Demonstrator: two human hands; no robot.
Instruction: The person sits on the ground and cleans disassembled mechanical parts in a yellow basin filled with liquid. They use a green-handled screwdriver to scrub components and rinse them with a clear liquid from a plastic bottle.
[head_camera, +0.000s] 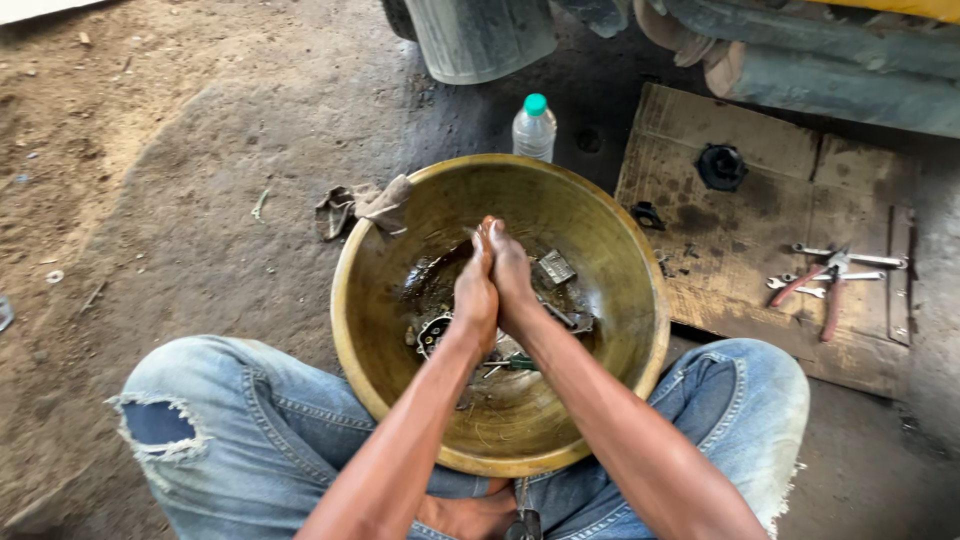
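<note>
Seated person's view, looking down. The left hand (476, 292) and right hand (513, 272) are pressed palm to palm, fingers straight and closed against each other, above the middle of a wide, round, brass-coloured metal basin (395, 345) set on the ground between the knees; whether anything lies between the palms cannot be told. In the basin's dark, oily bottom lie small metal parts (556, 268), just right of the hands. A grey rag (385, 203) hangs over the far left rim. Beyond the far rim stands a clear plastic bottle with green cap (534, 126). At right, a stained cardboard sheet (740, 240) carries red-handled pliers (830, 290) and spanners (862, 260).
</note>
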